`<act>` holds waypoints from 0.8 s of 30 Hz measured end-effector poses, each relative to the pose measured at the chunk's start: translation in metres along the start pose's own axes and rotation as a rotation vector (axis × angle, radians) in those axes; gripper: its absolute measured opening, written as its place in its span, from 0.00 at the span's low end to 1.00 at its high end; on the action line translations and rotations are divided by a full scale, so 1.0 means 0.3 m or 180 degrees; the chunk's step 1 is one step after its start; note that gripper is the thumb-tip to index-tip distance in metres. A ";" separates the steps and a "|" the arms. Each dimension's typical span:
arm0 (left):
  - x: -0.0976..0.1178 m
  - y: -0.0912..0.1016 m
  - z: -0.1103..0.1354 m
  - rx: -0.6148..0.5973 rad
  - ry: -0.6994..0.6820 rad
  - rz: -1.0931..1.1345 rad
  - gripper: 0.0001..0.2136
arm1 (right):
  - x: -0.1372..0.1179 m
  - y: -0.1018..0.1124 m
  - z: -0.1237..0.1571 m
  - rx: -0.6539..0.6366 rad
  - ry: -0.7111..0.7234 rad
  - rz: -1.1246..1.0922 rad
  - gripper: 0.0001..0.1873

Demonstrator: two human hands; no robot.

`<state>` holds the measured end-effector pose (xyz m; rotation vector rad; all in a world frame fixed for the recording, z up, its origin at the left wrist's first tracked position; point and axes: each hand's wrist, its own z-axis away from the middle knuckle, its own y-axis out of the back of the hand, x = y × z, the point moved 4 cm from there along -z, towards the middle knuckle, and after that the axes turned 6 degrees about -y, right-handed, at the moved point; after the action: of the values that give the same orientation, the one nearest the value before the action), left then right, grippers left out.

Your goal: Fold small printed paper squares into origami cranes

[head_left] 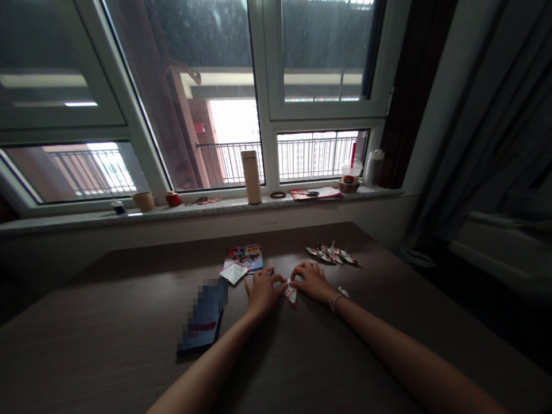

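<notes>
Between my two hands is a small folded piece of paper (291, 295), white with red print and roughly triangular. My left hand (264, 289) pinches its upper left edge between thumb and forefinger. From the other side, my right hand (314, 280) pinches the upper right edge in the same way, with a bracelet at its wrist. Fingers partly hide the paper's top. A white square sheet (234, 273) lies left of my left hand, overlapping a colourful printed sheet (254, 261). Beyond my right hand stand several folded paper pieces (332, 253) in a cluster.
A dark phone (202, 319) lies left of my left forearm. Near my right wrist is a small white scrap (343, 291). The windowsill holds a beige bottle (251, 177), a drink cup with a red straw (351, 171), scissors (311, 194) on papers and a white bottle (374, 168).
</notes>
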<state>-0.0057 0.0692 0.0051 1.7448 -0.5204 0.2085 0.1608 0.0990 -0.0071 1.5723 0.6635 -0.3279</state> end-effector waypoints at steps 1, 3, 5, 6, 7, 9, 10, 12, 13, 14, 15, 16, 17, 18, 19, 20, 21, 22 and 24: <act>0.001 -0.001 -0.001 -0.0005 -0.0011 -0.0001 0.09 | 0.001 -0.001 0.000 0.0006 -0.0008 -0.0004 0.11; 0.005 -0.003 -0.001 -0.0030 -0.0036 -0.0004 0.09 | 0.002 -0.003 0.000 0.0032 -0.0026 -0.0010 0.11; 0.008 -0.003 0.000 -0.0041 -0.0043 -0.0008 0.09 | 0.002 -0.004 0.001 0.0041 -0.0043 -0.0017 0.12; 0.010 -0.002 0.001 -0.0033 -0.0041 -0.0011 0.10 | 0.001 -0.004 0.002 0.0038 -0.0049 -0.0021 0.12; 0.012 -0.001 0.002 -0.0029 -0.0032 -0.0016 0.10 | 0.000 -0.004 0.003 0.0034 -0.0059 -0.0025 0.11; 0.014 0.001 0.003 -0.0031 -0.0009 -0.0016 0.10 | -0.004 -0.003 0.006 0.0030 -0.0083 -0.0033 0.11; 0.016 0.002 0.003 -0.0044 0.0001 -0.0010 0.10 | -0.006 -0.002 0.007 0.0030 -0.0094 -0.0039 0.10; 0.016 0.003 0.002 -0.0067 0.0019 0.0011 0.09 | -0.010 -0.001 0.009 0.0013 -0.0109 -0.0056 0.09; 0.016 0.004 0.002 -0.0077 0.0029 0.0025 0.09 | -0.012 0.000 0.010 0.0001 -0.0116 -0.0064 0.08; 0.015 0.005 0.001 -0.0086 0.0038 0.0040 0.09 | -0.012 0.001 0.010 -0.0012 -0.0126 -0.0071 0.08; 0.014 0.006 0.000 -0.0099 0.0049 0.0057 0.09 | -0.012 0.002 0.009 -0.0024 -0.0138 -0.0076 0.08; 0.012 0.006 -0.002 -0.0110 0.0061 0.0073 0.09 | -0.012 0.003 0.008 -0.0037 -0.0152 -0.0080 0.07; 0.010 0.005 -0.003 -0.0123 0.0074 0.0088 0.09 | -0.010 0.004 0.007 -0.0050 -0.0163 -0.0083 0.07; 0.008 0.004 -0.004 -0.0135 0.0088 0.0098 0.09 | -0.009 0.005 0.005 -0.0062 -0.0164 -0.0084 0.07; 0.006 0.003 -0.006 -0.0145 0.0100 0.0101 0.09 | -0.007 0.006 0.003 -0.0071 -0.0156 -0.0081 0.07; 0.004 0.002 -0.007 -0.0151 0.0114 0.0097 0.10 | -0.005 0.006 0.001 -0.0080 -0.0143 -0.0074 0.07; 0.002 0.000 -0.008 -0.0160 0.0127 0.0087 0.10 | -0.003 0.007 -0.001 -0.0081 -0.0127 -0.0067 0.07; 0.000 -0.001 -0.010 -0.0170 0.0136 0.0073 0.10 | -0.001 0.007 -0.003 -0.0081 -0.0112 -0.0060 0.07; -0.004 -0.003 -0.012 -0.0195 0.0147 0.0036 0.10 | 0.005 0.005 -0.007 -0.0086 -0.0094 -0.0060 0.08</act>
<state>-0.0057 0.0732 0.0046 1.6741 -0.4982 0.2380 0.1626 0.1015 -0.0064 1.5336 0.6578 -0.3543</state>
